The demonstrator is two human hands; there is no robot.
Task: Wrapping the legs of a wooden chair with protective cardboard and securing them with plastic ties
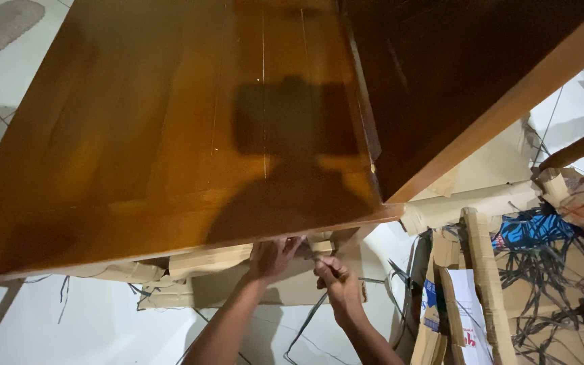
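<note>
A large glossy brown wooden table top (170,128) fills most of the view, seen from above. Both my hands reach under its near edge. My left hand (273,258) presses against brown cardboard wrapping (211,260) just below the edge, fingers curled on it. My right hand (336,280) is beside it, fingers closed around a thin dark tool or strap end that I cannot identify. The fingertips of both hands are partly hidden by the table edge.
A darker wooden panel (468,74) adjoins the table top on the right. Torn cardboard pieces (481,270), black plastic straps (549,270) and a blue-and-white printed box (451,304) litter the white tiled floor (103,324) to the right.
</note>
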